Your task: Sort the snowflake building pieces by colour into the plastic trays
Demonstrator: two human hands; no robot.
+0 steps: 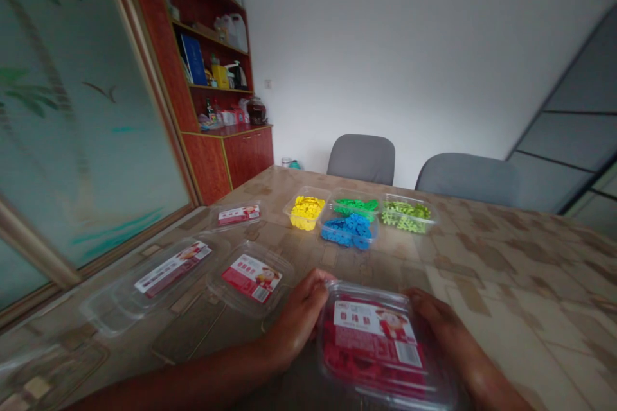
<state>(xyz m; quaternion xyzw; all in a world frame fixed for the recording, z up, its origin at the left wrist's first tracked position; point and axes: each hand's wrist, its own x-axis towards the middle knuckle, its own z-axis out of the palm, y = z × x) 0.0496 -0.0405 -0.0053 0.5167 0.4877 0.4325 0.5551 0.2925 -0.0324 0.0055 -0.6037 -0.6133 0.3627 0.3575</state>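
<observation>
A clear plastic box of red pieces [380,347], lid on with a red and white label, sits at the table's near edge. My left hand [299,314] grips its left side with curled fingers. My right hand [436,318] holds its right side. Farther back stand open tubs of yellow pieces [306,212], blue pieces [348,231], dark green pieces [357,207] and light green pieces [407,215].
Three loose clear lids with red labels [250,276] [173,266] [238,214] lie on the patterned table [506,282] to the left. Two grey chairs [361,157] stand behind the table. A red wooden cabinet [222,154] and a glass sliding door [72,128] are at left.
</observation>
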